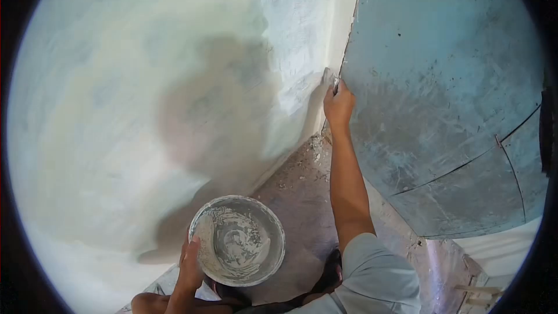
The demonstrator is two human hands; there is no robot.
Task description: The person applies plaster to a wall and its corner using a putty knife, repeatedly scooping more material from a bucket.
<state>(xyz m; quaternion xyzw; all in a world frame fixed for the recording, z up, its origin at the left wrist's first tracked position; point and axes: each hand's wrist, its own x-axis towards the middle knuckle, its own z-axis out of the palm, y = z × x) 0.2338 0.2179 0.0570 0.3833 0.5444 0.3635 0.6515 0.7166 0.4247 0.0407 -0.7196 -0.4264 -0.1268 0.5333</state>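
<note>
My left hand [190,261] grips the rim of a round metal bowl [279,250], its thumb over the inside edge. Pale plaster paste [212,256] coats the bowl's inner wall and is smeared over its bottom. My right arm reaches forward, and my right hand [339,104] is closed round a putty knife [327,75]. The blade lies against the narrow white strip of wall [340,29] beside the blue panel; most of the handle is hidden in my fist.
On the left stands a pale plastered wall [116,110] with my shadow on it. A scuffed blue panel [442,40] rises on the right. Crumbs of debris [314,151] lie in the floor corner. A wooden piece [479,291] is at the lower right.
</note>
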